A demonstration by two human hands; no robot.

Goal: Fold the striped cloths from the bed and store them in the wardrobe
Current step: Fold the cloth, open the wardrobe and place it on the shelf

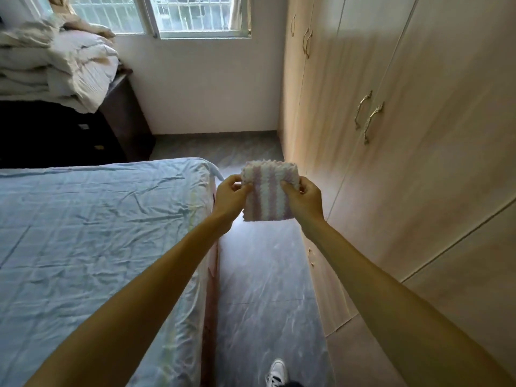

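The wardrobe [413,177] stands along the right side with all its pale wood doors closed, so whatever is inside is hidden. A pair of curved metal handles [369,118] sits where two doors meet, and another pair shows further along.

The striped cloth [269,196] (pink and white bands, with a fluffy zigzag edge) is folded into a small square and held up in the air over the grey floor [262,275], between the bed [97,233] and the wardrobe. The left hand [229,195] pinches its left edge with curled fingers and thumb, and the right hand [303,198] grips its right edge the same way.

The bed carries a creased light blue sheet. Beyond it, a heap of pale bedding [55,65] lies on a dark cabinet [124,121] under the window [195,15]. A white shoe [276,371] shows at the bottom edge.
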